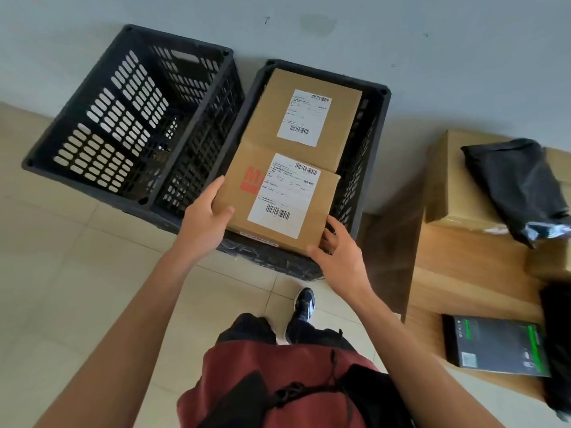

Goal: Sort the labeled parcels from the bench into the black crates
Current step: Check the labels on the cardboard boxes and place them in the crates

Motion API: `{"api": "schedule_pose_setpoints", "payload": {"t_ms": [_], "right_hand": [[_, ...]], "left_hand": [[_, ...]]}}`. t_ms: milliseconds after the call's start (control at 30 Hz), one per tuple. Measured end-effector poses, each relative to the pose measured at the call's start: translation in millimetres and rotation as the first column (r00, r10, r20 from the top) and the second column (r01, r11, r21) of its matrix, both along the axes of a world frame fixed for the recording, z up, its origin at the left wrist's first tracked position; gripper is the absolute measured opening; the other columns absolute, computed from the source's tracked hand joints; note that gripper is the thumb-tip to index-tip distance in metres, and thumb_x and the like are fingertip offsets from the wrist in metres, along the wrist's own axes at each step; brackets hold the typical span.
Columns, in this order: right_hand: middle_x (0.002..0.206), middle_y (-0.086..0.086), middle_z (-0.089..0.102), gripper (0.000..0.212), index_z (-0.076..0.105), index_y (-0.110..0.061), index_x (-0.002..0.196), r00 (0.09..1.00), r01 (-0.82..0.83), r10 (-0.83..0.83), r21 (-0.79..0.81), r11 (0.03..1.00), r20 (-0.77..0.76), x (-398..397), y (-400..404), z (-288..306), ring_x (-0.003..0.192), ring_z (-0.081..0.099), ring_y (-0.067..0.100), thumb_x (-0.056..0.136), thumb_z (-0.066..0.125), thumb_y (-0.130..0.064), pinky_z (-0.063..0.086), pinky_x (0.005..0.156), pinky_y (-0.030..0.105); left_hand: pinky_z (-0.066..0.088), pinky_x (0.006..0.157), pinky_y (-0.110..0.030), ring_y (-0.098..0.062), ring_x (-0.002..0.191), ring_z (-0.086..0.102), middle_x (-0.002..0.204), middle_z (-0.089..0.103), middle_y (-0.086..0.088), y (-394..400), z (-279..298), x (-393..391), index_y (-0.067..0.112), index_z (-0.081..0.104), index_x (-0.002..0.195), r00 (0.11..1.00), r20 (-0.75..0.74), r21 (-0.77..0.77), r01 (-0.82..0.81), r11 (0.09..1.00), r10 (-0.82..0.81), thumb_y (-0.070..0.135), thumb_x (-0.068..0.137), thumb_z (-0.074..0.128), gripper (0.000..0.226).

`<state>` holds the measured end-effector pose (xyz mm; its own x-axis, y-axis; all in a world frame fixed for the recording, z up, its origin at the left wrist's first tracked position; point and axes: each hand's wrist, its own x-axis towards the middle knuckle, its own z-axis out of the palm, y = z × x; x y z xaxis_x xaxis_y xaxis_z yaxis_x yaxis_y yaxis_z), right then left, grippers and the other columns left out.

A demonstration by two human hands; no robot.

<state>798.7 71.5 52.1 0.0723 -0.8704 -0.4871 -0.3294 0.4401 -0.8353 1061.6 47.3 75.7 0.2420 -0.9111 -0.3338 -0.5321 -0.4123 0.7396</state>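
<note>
gripping box (278, 205), left hand (204, 223), right hand (340, 254)

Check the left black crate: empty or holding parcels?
Empty, as far as shown: the left crate shows only its bare slotted walls, while both cardboard boxes sit in the right crate.
</note>
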Motion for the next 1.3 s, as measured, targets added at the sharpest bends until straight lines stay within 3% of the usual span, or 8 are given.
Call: {"api": "schedule_pose_setpoints", "payload": {"t_ms": [167,367,467,600,800,900,1000,1300], "right_hand": [[0.116,-0.033,0.059,0.075,0.037,-0.035,0.157,1.0,0.001,0.0,0.044,0.999,-0.032,10.5,-15.4,-8.5,0.116,0.058,-0.005,0.096,0.07,-0.005,0.051,0.106,0.032],[0.102,-0.048,0.056,0.088,0.025,-0.049,0.157,0.995,-0.032,0.037,0.046,0.998,-0.096,29.9,-25.9,-23.0,0.096,0.053,-0.029,0.096,0.069,-0.003,0.044,0.092,0.009],[0.109,-0.045,0.055,0.087,0.025,-0.047,0.159,0.993,-0.022,0.026,0.043,0.999,-0.115,41.4,-27.8,-27.8,0.114,0.055,-0.016,0.097,0.069,-0.005,0.047,0.105,0.025],[0.128,-0.031,0.054,0.088,0.023,-0.042,0.162,0.99,0.018,-0.01,0.054,0.998,-0.138,53.9,-29.4,-31.4,0.135,0.054,0.005,0.098,0.068,-0.003,0.046,0.107,0.03],[0.145,-0.018,0.055,0.084,0.026,-0.034,0.163,0.988,0.042,-0.03,0.072,0.997,-0.154,57.8,-31.6,-37.0,0.138,0.052,0.007,0.097,0.07,-0.007,0.046,0.112,0.037],[0.168,-0.005,0.031,0.08,0.028,-0.033,0.163,0.961,0.013,-0.014,-0.007,1.0,-0.278,62.5,-30.9,-36.6,0.145,0.045,0.014,0.098,0.07,-0.011,0.046,0.11,0.03],[0.174,-0.008,0.012,0.075,0.034,-0.037,0.161,0.929,-0.085,0.037,-0.116,0.99,-0.368,67.2,-31.1,-39.8,0.113,0.065,0.011,0.098,0.069,-0.013,0.056,0.091,0.025],[0.172,-0.009,0.016,0.057,0.046,-0.026,0.156,0.821,-0.228,0.144,-0.086,0.97,-0.553,72.4,-38.3,-41.0,0.109,0.068,0.017,0.102,0.066,-0.023,0.058,0.091,0.032]], "left_hand": [[0.046,0.064,-0.008,0.002,0.082,0.055,0.119,0.058,0.019,-10.1,-17.9,6.9,0.04,0.012,0.165,0.999,0.029,0.067,0.036,0.997,-0.038,0.013,0.107,0.052,0.075],[0.038,0.118,-0.037,-0.024,0.142,0.047,0.162,0.038,0.0,-24.9,-35.1,21.8,0.028,0.024,0.165,0.969,0.136,0.079,0.199,0.977,-0.209,0.012,0.108,0.048,0.064],[0.029,0.114,-0.028,-0.021,0.152,0.031,0.167,0.028,-0.005,-32.2,-42.7,25.8,0.024,0.03,0.163,0.931,0.218,0.099,0.277,0.956,-0.293,0.012,0.108,0.05,0.06],[0.031,0.122,-0.044,-0.025,0.159,0.013,0.173,0.007,-0.008,-35.0,-51.5,28.0,0.021,0.033,0.161,0.856,0.336,0.164,0.357,0.919,-0.393,0.017,0.107,0.053,0.058],[0.042,0.114,-0.055,-0.036,0.152,0.028,0.159,0.039,-0.018,-26.5,-61.6,34.0,0.01,0.064,0.133,0.701,0.519,0.026,0.558,0.829,-0.488,0.006,0.092,0.069,0.041],[0.037,0.113,-0.056,-0.035,0.144,0.038,0.152,0.049,-0.015,-27.7,-62.3,35.5,0.015,0.069,0.125,0.656,0.554,-0.017,0.624,0.781,-0.513,0.007,0.087,0.074,0.04],[0.043,0.109,-0.056,-0.034,0.142,0.04,0.151,0.049,-0.014,-35.5,-61.6,38.2,0.017,0.07,0.128,0.656,0.527,-0.016,0.643,0.766,-0.54,0.011,0.088,0.074,0.04],[0.045,0.105,-0.057,-0.036,0.139,0.041,0.15,0.048,-0.015,-44.0,-60.5,40.0,0.018,0.068,0.131,0.576,0.559,0.051,0.695,0.718,-0.597,0.018,0.091,0.072,0.041]]}}
